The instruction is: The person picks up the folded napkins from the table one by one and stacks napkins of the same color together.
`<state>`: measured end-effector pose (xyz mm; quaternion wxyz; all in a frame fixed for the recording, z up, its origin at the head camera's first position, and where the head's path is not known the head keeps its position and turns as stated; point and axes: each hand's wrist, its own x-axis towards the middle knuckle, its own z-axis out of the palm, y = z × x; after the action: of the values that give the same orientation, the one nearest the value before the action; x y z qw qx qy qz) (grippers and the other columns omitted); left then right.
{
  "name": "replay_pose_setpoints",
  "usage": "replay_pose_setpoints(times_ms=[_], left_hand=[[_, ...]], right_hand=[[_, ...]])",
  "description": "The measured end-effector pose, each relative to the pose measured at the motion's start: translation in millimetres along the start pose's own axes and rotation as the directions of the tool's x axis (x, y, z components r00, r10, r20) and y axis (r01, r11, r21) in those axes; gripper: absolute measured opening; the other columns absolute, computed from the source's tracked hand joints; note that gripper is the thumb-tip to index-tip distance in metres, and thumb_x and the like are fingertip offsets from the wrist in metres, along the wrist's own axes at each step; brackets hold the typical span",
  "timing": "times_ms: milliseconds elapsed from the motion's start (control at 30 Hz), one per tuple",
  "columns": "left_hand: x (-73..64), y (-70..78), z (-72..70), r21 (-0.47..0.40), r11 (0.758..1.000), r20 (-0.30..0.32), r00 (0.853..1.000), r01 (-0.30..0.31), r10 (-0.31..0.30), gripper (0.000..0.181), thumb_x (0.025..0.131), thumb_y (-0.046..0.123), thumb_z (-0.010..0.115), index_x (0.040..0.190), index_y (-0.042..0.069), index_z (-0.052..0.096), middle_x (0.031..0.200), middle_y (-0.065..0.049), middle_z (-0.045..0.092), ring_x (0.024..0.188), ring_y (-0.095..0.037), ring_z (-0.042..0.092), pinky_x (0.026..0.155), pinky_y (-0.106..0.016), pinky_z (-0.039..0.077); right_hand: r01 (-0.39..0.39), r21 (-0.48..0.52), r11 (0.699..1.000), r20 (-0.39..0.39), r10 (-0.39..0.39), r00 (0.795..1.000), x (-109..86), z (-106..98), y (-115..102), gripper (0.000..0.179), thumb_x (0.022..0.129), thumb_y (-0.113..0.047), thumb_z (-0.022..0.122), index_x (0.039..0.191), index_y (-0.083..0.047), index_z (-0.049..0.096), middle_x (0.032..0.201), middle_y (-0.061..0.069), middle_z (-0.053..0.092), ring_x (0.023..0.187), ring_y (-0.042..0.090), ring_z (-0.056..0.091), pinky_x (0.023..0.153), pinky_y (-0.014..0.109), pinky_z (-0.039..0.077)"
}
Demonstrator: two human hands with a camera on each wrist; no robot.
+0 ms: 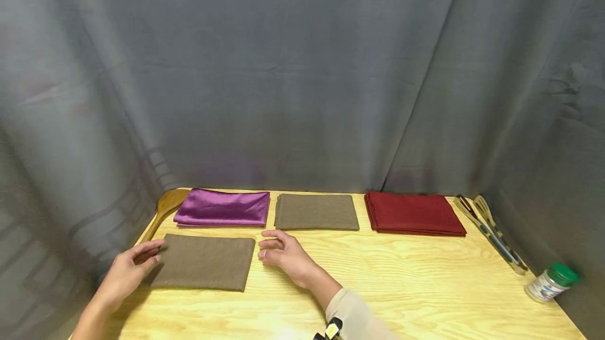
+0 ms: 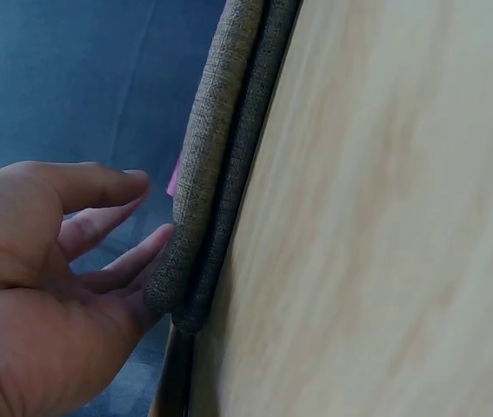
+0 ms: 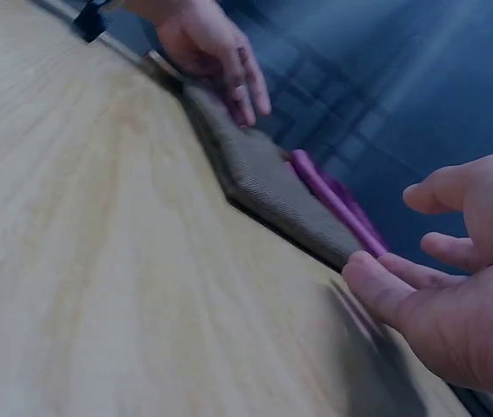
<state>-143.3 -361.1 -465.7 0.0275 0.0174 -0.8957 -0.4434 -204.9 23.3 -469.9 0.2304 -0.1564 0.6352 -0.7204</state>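
Note:
A folded brown cloth (image 1: 203,264) lies flat at the front left of the table. At its left edge is my left hand (image 1: 126,272), fingers relaxed and parted from the thumb. In the left wrist view, the lower fingers of this hand (image 2: 63,269) meet the corner of the folded cloth (image 2: 207,148); whether they press on it is unclear. My right hand (image 1: 294,261) hovers just beyond the cloth's right edge with loosely bent fingers and nothing in them. The right wrist view shows its fingers (image 3: 376,282) near the cloth's corner.
Along the back lie a folded purple satin cloth (image 1: 224,207), a second folded brown cloth (image 1: 316,212) and a folded dark red cloth (image 1: 413,214). A wooden spoon (image 1: 167,204) rests at the left edge. Tongs (image 1: 491,235) and a green-lidded jar (image 1: 550,283) are on the right.

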Motion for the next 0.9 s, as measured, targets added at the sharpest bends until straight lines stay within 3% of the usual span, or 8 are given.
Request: replay_pose_setpoints(times_ms=[67, 233, 600, 700, 733, 800, 833, 900], left_hand=[[0.0, 0.6, 1.3, 0.009, 1.000, -0.008, 1.000, -0.003, 0.003, 0.052, 0.105, 0.022, 0.062, 0.147, -0.005, 0.050, 0.144, -0.027, 0.059, 0.105, 0.020, 0.055, 0.081, -0.007, 0.050], [-1.3, 1.2, -0.1, 0.051, 0.999, -0.048, 0.999, 0.006, -0.004, 0.049, 0.103, 0.019, 0.064, 0.144, -0.006, 0.053, 0.141, -0.031, 0.060, 0.101, 0.026, 0.047, 0.079, -0.005, 0.047], [0.3, 1.5, -2.7, 0.072, 0.995, 0.026, 0.998, 0.062, -0.064, 0.054, 0.102, 0.026, 0.067, 0.147, 0.000, 0.053, 0.151, -0.029, 0.051, 0.102, 0.026, 0.042, 0.080, -0.007, 0.047], [1.5, 1.4, -2.3, 0.053, 0.996, 0.048, 0.996, 0.072, -0.075, 0.056, 0.102, 0.029, 0.066, 0.149, 0.001, 0.051, 0.155, -0.030, 0.046, 0.123, -0.006, 0.061, 0.080, -0.005, 0.044], [1.8, 1.3, -1.8, 0.037, 0.997, 0.056, 0.995, 0.075, -0.077, 0.057, 0.102, 0.029, 0.066, 0.149, 0.000, 0.051, 0.156, -0.031, 0.044, 0.132, -0.022, 0.059, 0.081, -0.003, 0.043], [2.1, 1.2, -0.3, 0.012, 0.997, 0.065, 0.995, 0.077, -0.078, 0.057, 0.102, 0.029, 0.066, 0.148, 0.000, 0.051, 0.157, -0.031, 0.042, 0.143, -0.048, 0.043, 0.081, -0.001, 0.040], [1.9, 1.0, 0.5, -0.001, 0.997, 0.068, 0.995, 0.079, -0.078, 0.056, 0.102, 0.029, 0.066, 0.147, -0.001, 0.052, 0.158, -0.032, 0.041, 0.145, -0.055, 0.034, 0.081, 0.000, 0.039], [1.6, 0.5, 1.8, -0.017, 0.996, 0.065, 0.994, 0.085, -0.084, 0.054, 0.102, 0.028, 0.066, 0.146, -0.001, 0.054, 0.158, -0.031, 0.041, 0.146, -0.055, 0.032, 0.082, 0.000, 0.040]], right_hand=[[-0.014, -0.008, 1.000, 0.010, 0.014, 1.000, -1.3, 2, 2, 0.059, 0.094, 0.001, 0.063, 0.150, 0.001, 0.043, 0.142, 0.028, 0.054, 0.122, 0.037, 0.064, 0.102, 0.041, 0.056], [-0.035, -0.023, 0.999, 0.039, 0.036, 0.999, -3.1, 9, 6, 0.055, 0.094, 0.003, 0.061, 0.147, 0.001, 0.047, 0.139, 0.026, 0.055, 0.121, 0.033, 0.065, 0.104, 0.041, 0.056], [-0.030, 0.011, 0.999, 0.014, 0.030, 0.999, -4.5, 19, 12, 0.038, 0.094, 0.003, 0.060, 0.131, 0.009, 0.056, 0.135, 0.024, 0.060, 0.115, 0.032, 0.069, 0.098, 0.041, 0.059], [-0.025, 0.018, 1.000, 0.004, 0.025, 1.000, -4.0, 20, 13, 0.037, 0.093, 0.004, 0.060, 0.130, 0.010, 0.057, 0.132, 0.024, 0.062, 0.111, 0.028, 0.070, 0.096, 0.037, 0.059], [-0.024, 0.020, 1.000, 0.001, 0.024, 1.000, -3.9, 21, 13, 0.037, 0.093, 0.004, 0.060, 0.130, 0.010, 0.058, 0.131, 0.024, 0.062, 0.110, 0.026, 0.070, 0.095, 0.036, 0.059], [-0.020, 0.019, 1.000, -0.001, 0.020, 1.000, -3.9, 22, 12, 0.036, 0.093, 0.005, 0.060, 0.129, 0.011, 0.059, 0.130, 0.024, 0.064, 0.108, 0.025, 0.070, 0.094, 0.034, 0.059], [-0.021, 0.015, 1.000, -0.002, 0.021, 1.000, -3.7, 22, 12, 0.036, 0.093, 0.005, 0.060, 0.128, 0.010, 0.059, 0.129, 0.023, 0.065, 0.108, 0.024, 0.070, 0.093, 0.033, 0.059], [-0.018, 0.004, 1.000, -0.003, 0.018, 1.000, -3.3, 23, 13, 0.034, 0.093, 0.005, 0.060, 0.127, 0.010, 0.061, 0.128, 0.023, 0.066, 0.108, 0.025, 0.071, 0.092, 0.032, 0.060]])
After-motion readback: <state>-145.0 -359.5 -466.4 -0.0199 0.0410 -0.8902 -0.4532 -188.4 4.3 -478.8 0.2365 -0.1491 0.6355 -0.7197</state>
